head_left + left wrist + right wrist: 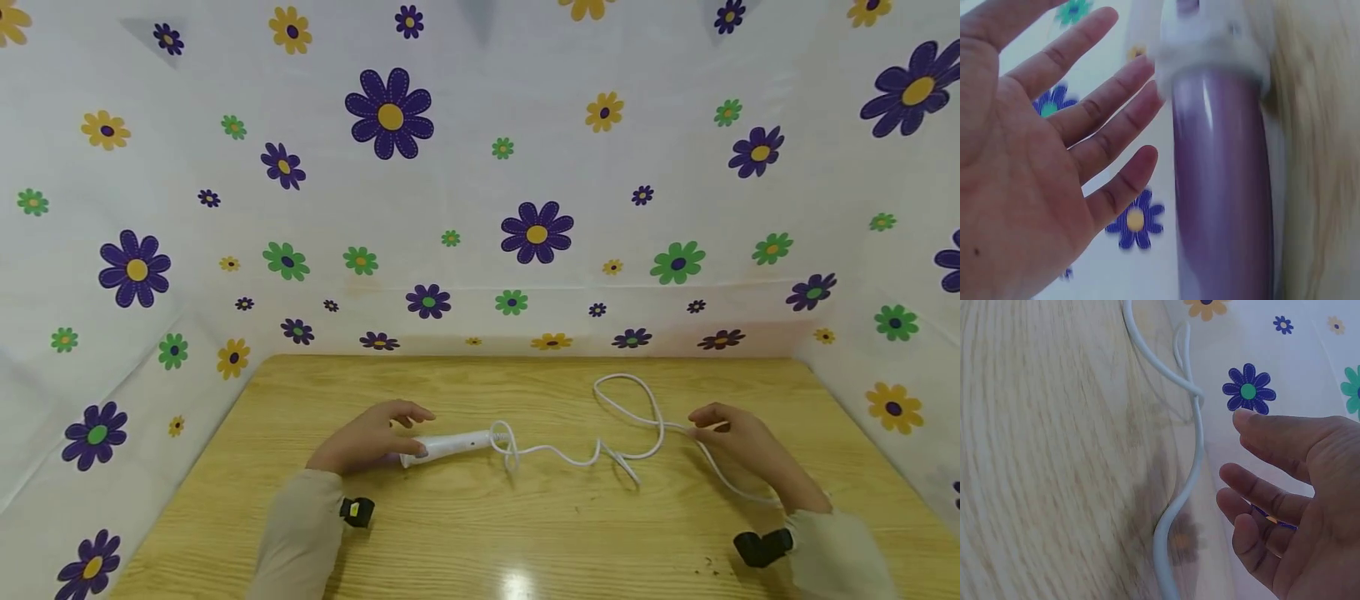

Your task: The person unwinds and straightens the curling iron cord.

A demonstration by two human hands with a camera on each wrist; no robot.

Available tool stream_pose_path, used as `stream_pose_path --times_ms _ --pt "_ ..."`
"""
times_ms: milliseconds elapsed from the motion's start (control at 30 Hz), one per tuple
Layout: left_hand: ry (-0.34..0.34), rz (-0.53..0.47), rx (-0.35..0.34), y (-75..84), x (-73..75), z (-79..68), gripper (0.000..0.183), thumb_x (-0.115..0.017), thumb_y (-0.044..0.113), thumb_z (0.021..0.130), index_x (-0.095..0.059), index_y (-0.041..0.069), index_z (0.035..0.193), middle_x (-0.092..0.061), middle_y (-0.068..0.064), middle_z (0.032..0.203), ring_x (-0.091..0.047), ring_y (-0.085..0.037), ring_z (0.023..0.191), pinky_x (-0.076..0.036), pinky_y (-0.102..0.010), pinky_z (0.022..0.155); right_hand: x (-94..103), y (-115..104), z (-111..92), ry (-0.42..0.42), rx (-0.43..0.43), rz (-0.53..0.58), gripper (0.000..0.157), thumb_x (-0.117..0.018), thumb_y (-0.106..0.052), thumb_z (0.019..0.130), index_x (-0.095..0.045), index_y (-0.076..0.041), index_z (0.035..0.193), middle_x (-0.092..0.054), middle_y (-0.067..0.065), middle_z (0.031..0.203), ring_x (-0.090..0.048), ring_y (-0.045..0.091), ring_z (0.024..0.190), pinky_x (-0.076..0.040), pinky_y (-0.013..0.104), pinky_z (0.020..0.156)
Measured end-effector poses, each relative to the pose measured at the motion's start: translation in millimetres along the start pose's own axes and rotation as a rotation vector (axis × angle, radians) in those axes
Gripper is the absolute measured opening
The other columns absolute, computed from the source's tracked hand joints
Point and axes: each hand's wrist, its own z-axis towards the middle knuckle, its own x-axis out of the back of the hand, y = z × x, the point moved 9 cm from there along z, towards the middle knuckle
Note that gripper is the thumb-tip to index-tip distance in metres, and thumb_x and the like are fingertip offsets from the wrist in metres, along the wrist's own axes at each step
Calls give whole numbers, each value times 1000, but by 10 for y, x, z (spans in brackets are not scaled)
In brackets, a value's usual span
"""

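A curling iron with a white handle and a smooth purple barrel lies on the table, its barrel end mostly hidden by my left hand in the head view. That hand hovers over the iron's left part; the left wrist view has its fingers spread and loosely straight beside the barrel, gripping nothing. From the handle's right end a white power cord runs rightward in loops. My right hand is next to the cord with loosely bent fingers, and a gap separates them in the right wrist view.
The light wood table carries everything. A white cloth with printed flowers stands behind it and on both sides. One cord loop reaches toward the back, and the cord also passes under my right forearm.
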Motion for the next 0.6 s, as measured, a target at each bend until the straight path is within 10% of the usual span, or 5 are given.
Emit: stream_pose_path --times_ms 600 --pt "-97 7 14 9 -256 212 34 -75 18 82 -69 15 114 -63 -3 102 -54 -18 94 -46 -31 77 -197 187 53 -109 -42 76 25 -62 -9 90 -60 6 110 -63 10 87 -55 14 72 -46 25 60"
